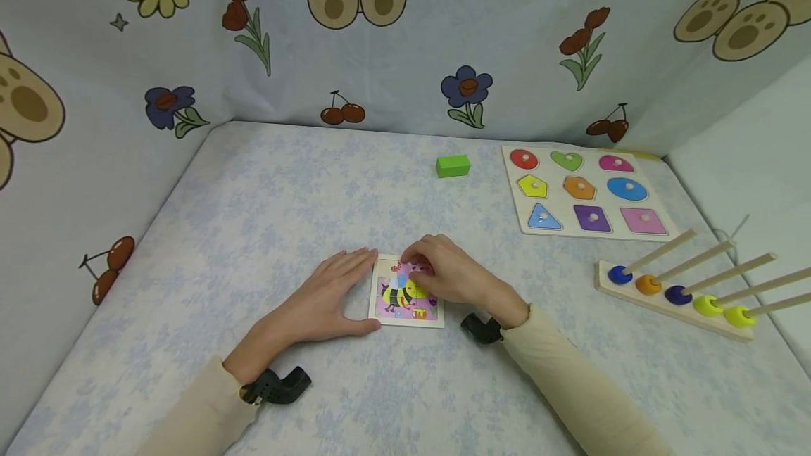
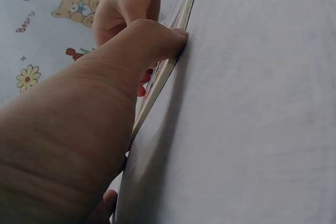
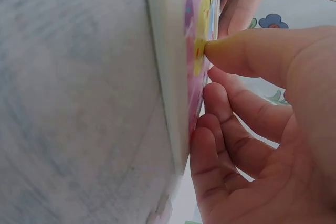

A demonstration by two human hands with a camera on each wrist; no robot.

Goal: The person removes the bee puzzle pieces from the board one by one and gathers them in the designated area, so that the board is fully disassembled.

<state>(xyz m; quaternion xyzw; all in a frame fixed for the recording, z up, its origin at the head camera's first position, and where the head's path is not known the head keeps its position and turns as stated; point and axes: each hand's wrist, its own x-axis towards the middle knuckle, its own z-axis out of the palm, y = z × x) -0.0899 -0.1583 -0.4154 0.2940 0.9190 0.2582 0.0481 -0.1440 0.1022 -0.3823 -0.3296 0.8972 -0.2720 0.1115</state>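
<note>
A small square picture puzzle (image 1: 412, 323) with a pale frame lies flat on the table, its picture a bee (image 1: 395, 297) on pink. My left hand (image 1: 319, 301) rests at its left side, fingers extended, with fingertips at the upper left corner and thumb at the lower left. From above the right, my right hand (image 1: 455, 274) reaches over the picture, covering its upper right part. In the right wrist view, its thumb (image 3: 236, 53) touches a yellow part of the picture. The other fingertips are bent loosely against the surface and near the frame's edge.
Behind the puzzle sits a green block (image 1: 453, 166). A knobbed shape board (image 1: 557, 232) lies at the back right. Nearer on the right, a wooden base (image 1: 659, 307) carries several pegs with coloured beads. A patterned cloth (image 1: 393, 62) hangs behind the table.
</note>
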